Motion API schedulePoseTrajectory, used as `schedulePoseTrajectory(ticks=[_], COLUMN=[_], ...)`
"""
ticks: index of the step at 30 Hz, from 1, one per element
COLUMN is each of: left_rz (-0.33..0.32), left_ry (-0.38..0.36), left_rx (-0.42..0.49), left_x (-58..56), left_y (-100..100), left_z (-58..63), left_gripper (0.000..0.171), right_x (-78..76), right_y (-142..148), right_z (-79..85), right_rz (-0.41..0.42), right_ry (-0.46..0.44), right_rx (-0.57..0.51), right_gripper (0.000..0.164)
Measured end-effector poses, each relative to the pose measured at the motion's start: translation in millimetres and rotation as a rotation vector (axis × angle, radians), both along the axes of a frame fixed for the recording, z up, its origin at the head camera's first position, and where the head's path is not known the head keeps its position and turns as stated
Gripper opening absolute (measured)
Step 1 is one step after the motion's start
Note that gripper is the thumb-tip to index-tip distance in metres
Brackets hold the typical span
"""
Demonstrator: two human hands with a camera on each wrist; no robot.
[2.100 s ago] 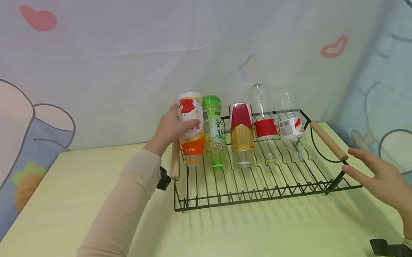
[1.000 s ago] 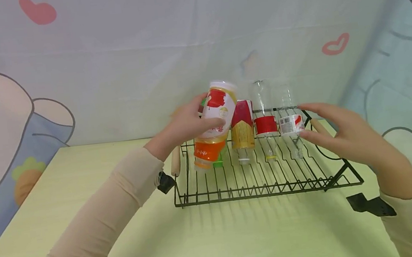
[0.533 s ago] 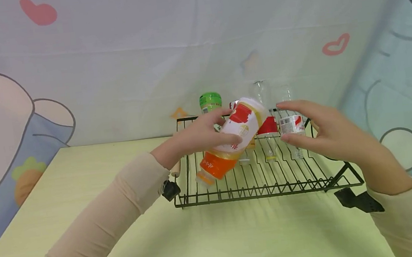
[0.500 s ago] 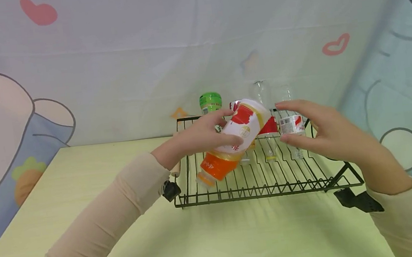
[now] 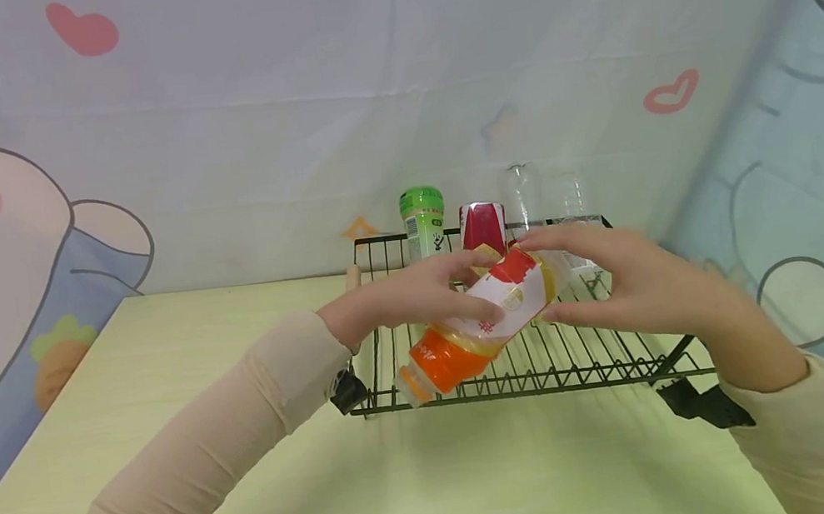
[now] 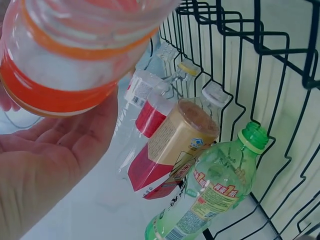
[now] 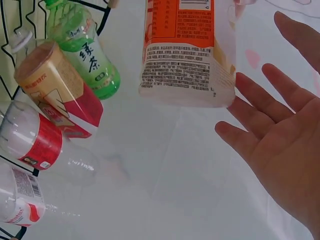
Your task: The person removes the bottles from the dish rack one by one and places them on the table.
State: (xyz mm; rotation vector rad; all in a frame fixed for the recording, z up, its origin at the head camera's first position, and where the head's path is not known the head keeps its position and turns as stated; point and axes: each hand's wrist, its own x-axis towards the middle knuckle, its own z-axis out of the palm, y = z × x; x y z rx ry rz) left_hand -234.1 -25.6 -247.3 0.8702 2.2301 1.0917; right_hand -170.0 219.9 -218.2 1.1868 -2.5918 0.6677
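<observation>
My left hand [image 5: 419,294] grips a plastic drink bottle [image 5: 518,300] with a white, red and orange label. The bottle is tilted, its neck low on the left and its base up on the right, above the front of a black wire rack [image 5: 538,383]. My right hand [image 5: 633,284] is at the base end, thumb and fingers spread to either side. In the right wrist view its fingertips [image 7: 240,82] are right beside the bottle's base. Behind, a green tea bottle [image 5: 423,222] and a red and gold bottle [image 5: 482,224] lean neck-down in the rack.
Two clear bottles also lean in the rack, one with a red label [image 7: 47,142], the other with a white label [image 7: 22,197]. A wooden handle [image 5: 352,277] is on the rack's left side. The pale table [image 5: 436,489] extends in front, and a printed cloth [image 5: 256,139] hangs behind.
The left hand has lifted the bottle from the rack's left end, moved it right and forward, and tilted it further. The right hand has come leftward from the right side to the bottle's base.
</observation>
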Motion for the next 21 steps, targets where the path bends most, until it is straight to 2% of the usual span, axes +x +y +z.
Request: schedulePoseTrajectory(ticks=[4,7,15,21], left_rz=[-0.054,-0.081,-0.164,-0.171], left_ry=[-0.003,-0.01,-0.177,-0.169], left_rx=[-0.016,-0.026,0.054,0.035], left_x=[2.0,3.7,7.3,9.1], left_y=[1,3,5,5], left_z=[-1.7,-2.4,-6.6,-11.6], left_gripper=[0.058,0.058,0.056,0.054], right_x=[0.8,3.4,8.9,11.4], right_y=[-4,-7,-15,-18], right_z=[-4.6,-6.5,-11.0,-15.9], right_rz=[0.019,0.021,0.012,0.021], right_ry=[0.002,-0.035,-0.093,-0.082], right_rx=[0.061,0.102,0.149,0.165], right_gripper=[0.057,0.053,0.053,0.05])
